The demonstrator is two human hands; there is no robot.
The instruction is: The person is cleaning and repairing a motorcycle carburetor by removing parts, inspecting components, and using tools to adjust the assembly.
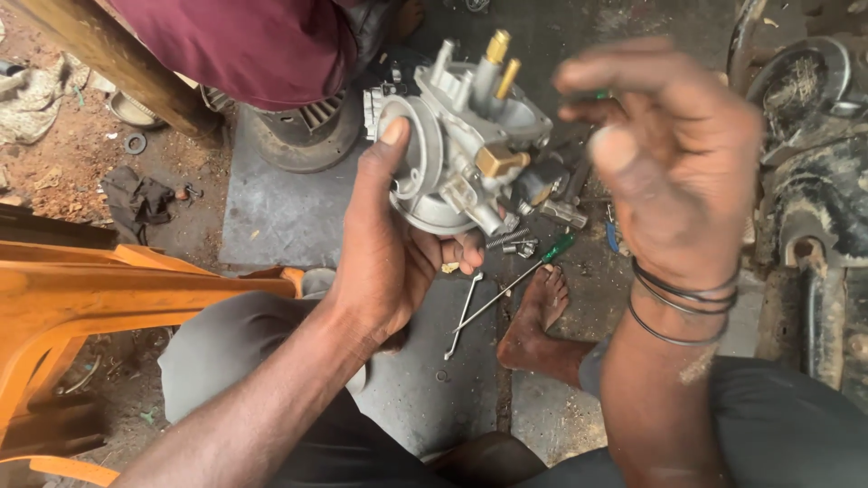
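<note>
My left hand (384,248) grips a silver metal carburettor (461,145) with brass fittings on top, thumb pressed on its round flange. My right hand (665,167) is raised beside it on the right, blurred, fingers loosely curled; a small dark piece seems pinched at the fingertips, but I cannot make it out. Black bands circle the right wrist. Below, on the ground, lie a green-handled screwdriver (533,267) and a thin metal spanner (463,312) beside my bare foot (533,316).
Another person in a maroon garment (244,41) sits at the top left. An orange plastic chair (81,307) stands at left. Small metal parts (542,212) lie under the carburettor. A dark engine body (814,181) fills the right edge. A grey mat (280,212) covers the dirt floor.
</note>
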